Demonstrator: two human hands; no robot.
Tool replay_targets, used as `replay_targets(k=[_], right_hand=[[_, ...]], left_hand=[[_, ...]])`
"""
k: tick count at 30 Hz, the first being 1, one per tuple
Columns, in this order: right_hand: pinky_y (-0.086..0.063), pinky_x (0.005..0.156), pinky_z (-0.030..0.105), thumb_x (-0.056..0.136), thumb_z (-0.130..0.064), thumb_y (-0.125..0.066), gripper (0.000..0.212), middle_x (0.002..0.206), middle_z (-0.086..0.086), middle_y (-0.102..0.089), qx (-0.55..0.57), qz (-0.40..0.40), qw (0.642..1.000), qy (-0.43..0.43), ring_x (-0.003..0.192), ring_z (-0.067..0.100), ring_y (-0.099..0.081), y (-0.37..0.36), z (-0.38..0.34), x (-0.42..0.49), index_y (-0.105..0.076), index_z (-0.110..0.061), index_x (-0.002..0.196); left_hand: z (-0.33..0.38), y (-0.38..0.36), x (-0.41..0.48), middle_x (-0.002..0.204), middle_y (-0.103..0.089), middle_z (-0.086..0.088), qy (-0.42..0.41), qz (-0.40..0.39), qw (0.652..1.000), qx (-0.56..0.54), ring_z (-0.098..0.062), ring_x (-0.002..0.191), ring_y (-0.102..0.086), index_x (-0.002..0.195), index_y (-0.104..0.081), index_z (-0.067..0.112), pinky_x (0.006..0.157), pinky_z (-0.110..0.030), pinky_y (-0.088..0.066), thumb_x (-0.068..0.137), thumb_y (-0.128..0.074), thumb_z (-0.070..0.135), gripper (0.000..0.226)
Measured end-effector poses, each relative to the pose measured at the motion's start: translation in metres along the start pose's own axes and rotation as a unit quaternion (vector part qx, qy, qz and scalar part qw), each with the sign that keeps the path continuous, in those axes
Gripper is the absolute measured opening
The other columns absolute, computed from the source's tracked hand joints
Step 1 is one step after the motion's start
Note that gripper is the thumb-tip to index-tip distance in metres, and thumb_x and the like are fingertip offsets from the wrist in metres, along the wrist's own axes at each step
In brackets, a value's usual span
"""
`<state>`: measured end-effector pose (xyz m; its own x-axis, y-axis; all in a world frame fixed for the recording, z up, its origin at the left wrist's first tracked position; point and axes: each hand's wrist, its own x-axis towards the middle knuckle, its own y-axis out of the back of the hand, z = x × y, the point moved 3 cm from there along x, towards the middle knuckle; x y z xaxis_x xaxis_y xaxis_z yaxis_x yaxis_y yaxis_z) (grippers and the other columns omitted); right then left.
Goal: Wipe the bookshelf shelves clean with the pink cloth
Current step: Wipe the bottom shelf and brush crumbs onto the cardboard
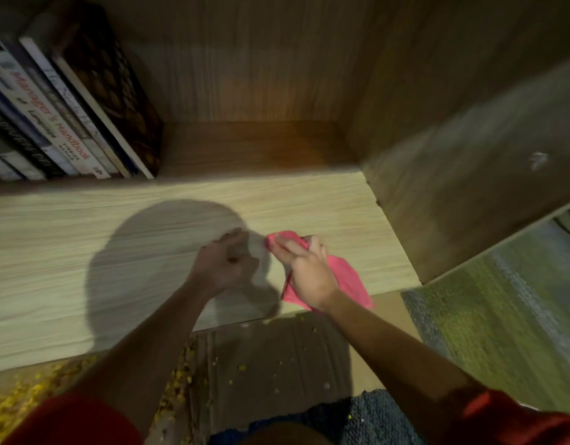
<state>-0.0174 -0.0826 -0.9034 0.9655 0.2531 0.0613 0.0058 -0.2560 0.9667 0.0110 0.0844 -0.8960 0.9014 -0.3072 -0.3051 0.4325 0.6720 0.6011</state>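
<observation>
The right hand [306, 268] gripped the bunched pink cloth [349, 279] in its fingers above the shelf [84, 252]. The blurred left hand [224, 261] seemed loosely curled and empty. Spreading the cloth flat would likely have wiped better.

one wide-angle camera sat on the person's head, facing forward and steeply down into the bookshelf [84, 252] from close range, books [68, 107] at far left, floor [502, 332] along the near edge.
</observation>
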Motion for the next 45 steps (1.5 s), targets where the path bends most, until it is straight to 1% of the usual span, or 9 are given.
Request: replay_targets(k=[6,9,11,15,22,26,31,36,45], right_hand=[[-0.045,0.071,0.038,0.058,-0.015,-0.078,0.067,0.128,-0.004,-0.058,0.083,-0.024,0.991,0.104,0.097,0.025,-0.041,-0.022,-0.055,-0.056,-0.061,-0.023,0.123],[-0.032,0.104,0.046,0.085,-0.009,-0.053,0.048,0.139,0.003,-0.048,0.136,-0.098,0.976,0.142,0.126,0.033,-0.04,-0.017,-0.073,-0.075,-0.054,-0.021,0.131],[-0.042,0.09,0.053,0.084,-0.007,-0.039,0.045,0.13,0.007,-0.057,0.137,-0.071,0.972,0.179,0.11,0.041,-0.052,-0.007,-0.071,-0.074,-0.063,-0.014,0.121],[-0.028,0.085,0.036,0.091,-0.007,-0.034,0.047,0.134,-0.001,-0.054,0.079,0.042,0.995,0.039,0.112,0.036,-0.05,0.026,-0.033,-0.026,-0.055,-0.023,0.13],[0.002,0.115,0.049,0.097,-0.047,-0.033,0.063,0.158,0.0,0.013,0.017,-0.127,0.984,-0.12,0.142,0.037,0.01,0.003,-0.035,-0.027,-0.007,-0.026,0.151],[-0.004,0.118,0.045,0.1,-0.03,-0.033,0.058,0.158,0.005,0.002,0.025,-0.06,0.988,-0.137,0.142,0.037,0.001,0.004,-0.03,-0.034,-0.009,-0.016,0.15],[0.0,0.116,0.047,0.1,-0.025,-0.033,0.059,0.158,0.005,0.003,0.022,-0.021,0.975,-0.218,0.143,0.037,0.004,0.016,0.016,-0.028,-0.003,-0.017,0.151],[0.001,0.117,0.046,0.102,-0.033,-0.025,0.056,0.158,0.008,0.006,0.005,-0.029,0.953,-0.301,0.143,0.037,0.008,0.029,0.069,-0.013,-0.003,-0.017,0.151],[-0.002,0.116,0.045,0.1,-0.032,-0.023,0.059,0.157,0.015,-0.001,0.016,0.047,0.921,-0.386,0.143,0.038,0.002,0.026,0.117,0.03,-0.004,-0.005,0.149]], left_hand=[[0.026,0.01,-0.043,0.125,-0.061,-0.011,-0.033,0.141,0.989,0.033,-0.023,0.118,-0.055,0.116,-0.066,0.007,0.092,-0.017,-0.034,0.09,-0.047,0.01,0.032],[0.007,0.016,-0.058,0.126,-0.061,-0.01,0.013,0.144,0.988,0.056,-0.024,0.116,-0.056,0.12,-0.064,0.012,0.091,-0.021,-0.037,0.086,-0.051,-0.001,0.039],[-0.002,0.014,-0.073,0.129,-0.059,-0.01,0.015,0.114,0.99,0.083,-0.025,0.118,-0.055,0.12,-0.064,0.01,0.094,-0.023,-0.037,0.084,-0.057,0.003,0.037],[0.0,0.016,-0.093,0.113,-0.066,-0.019,-0.037,0.084,0.992,0.083,-0.029,0.105,-0.062,0.104,-0.07,0.001,0.089,-0.031,-0.045,0.056,-0.052,0.049,0.07],[0.001,0.004,-0.086,0.127,-0.059,-0.012,-0.041,0.049,0.989,0.135,-0.028,0.121,-0.052,0.119,-0.064,0.01,0.101,-0.031,-0.037,0.074,-0.046,0.018,0.049],[0.011,-0.003,-0.074,0.133,-0.055,-0.006,-0.058,0.001,0.981,0.188,-0.022,0.128,-0.045,0.126,-0.059,0.014,0.107,-0.029,-0.03,0.072,-0.031,0.041,0.066],[0.0,-0.011,-0.041,0.15,-0.034,-0.003,-0.008,0.02,0.981,0.194,-0.019,0.14,-0.026,0.142,-0.039,0.017,0.113,-0.034,-0.023,0.088,-0.043,0.015,0.054],[0.026,-0.028,-0.009,0.156,-0.019,0.004,0.009,-0.004,0.98,0.201,-0.018,0.144,-0.013,0.145,-0.032,0.027,0.116,-0.043,-0.015,0.082,-0.035,0.043,0.064],[-0.019,0.045,0.004,0.157,0.001,-0.005,0.16,0.061,0.952,0.255,-0.029,0.144,-0.001,0.148,-0.015,0.026,0.115,-0.056,-0.007,0.071,-0.065,0.064,0.1]])
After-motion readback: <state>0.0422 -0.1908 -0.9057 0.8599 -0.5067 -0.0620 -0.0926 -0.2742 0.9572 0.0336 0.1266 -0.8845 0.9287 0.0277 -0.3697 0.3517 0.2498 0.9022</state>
